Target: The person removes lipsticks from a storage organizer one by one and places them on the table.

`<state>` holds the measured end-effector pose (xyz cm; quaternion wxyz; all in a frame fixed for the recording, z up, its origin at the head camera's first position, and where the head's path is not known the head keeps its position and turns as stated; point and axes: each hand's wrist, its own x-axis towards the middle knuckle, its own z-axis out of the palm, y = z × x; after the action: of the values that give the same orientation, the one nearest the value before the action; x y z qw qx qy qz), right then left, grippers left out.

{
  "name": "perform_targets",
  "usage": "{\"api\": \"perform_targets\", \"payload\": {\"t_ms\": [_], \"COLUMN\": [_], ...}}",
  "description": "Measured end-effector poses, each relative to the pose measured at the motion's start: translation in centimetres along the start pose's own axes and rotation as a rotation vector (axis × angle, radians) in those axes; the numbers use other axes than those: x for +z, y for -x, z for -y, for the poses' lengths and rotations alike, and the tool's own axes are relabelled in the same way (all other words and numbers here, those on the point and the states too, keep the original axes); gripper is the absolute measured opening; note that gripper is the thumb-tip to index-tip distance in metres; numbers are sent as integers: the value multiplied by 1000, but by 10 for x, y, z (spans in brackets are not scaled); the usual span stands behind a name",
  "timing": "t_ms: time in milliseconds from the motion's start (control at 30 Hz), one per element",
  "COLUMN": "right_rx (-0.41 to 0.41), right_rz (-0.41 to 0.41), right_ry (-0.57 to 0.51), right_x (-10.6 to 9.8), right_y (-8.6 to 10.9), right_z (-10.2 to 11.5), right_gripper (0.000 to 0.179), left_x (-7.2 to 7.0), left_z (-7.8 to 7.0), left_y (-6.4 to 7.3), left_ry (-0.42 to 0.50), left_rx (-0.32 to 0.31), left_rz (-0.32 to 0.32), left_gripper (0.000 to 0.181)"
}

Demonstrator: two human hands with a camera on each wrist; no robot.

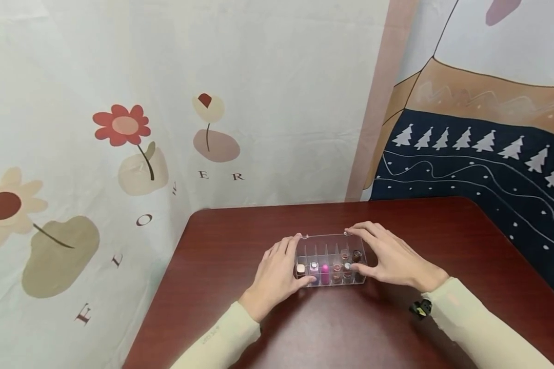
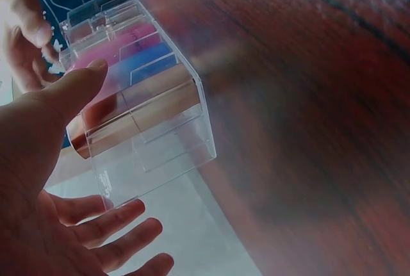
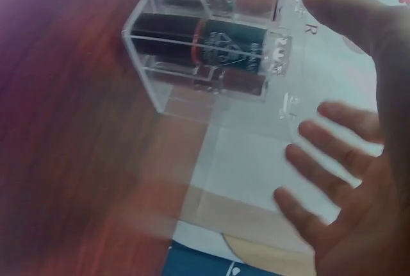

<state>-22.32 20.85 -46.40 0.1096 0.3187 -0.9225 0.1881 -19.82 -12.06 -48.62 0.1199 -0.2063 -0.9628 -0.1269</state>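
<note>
Clear plastic compartment box (image 1: 320, 251) sits short of middle of dark red wooden table's far edge (image 1: 258, 210), 2 hands flanking it. Left hand (image 1: 274, 271) on left end: thumb over front, fingers spread, index reaching back left corner. Right hand (image 1: 390, 256) at right end: fingers spread too, thumb at front, index on back rim. Front row, left to right: beige square-capped tube (image 1: 300, 268), silver-topped pale tube (image 1: 314, 266), bright pink round-topped tube (image 1: 325, 274). Dark round-capped tube (image 1: 357, 254) fills back right compartment.
</note>
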Motion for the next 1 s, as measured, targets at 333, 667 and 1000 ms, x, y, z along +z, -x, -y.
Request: {"api": "perform_targets", "payload": {"t_ms": [333, 667, 1000], "right_rx": [-108, -125, -134], "right_rz": [28, 68, 67], "right_ry": [43, 50, 40], "right_x": [-1, 5, 7], "right_y": [-18, -23, -24], "right_z": [2, 2, 1], "right_gripper": [35, 26, 27], "left_x": [0, -5, -4], "left_z": [1, 6, 7], "left_y": [-4, -2, -3], "left_ry": [53, 118, 163], "left_rx": [14, 23, 25], "left_rz": [21, 37, 38], "left_gripper": [118, 115, 115]}}
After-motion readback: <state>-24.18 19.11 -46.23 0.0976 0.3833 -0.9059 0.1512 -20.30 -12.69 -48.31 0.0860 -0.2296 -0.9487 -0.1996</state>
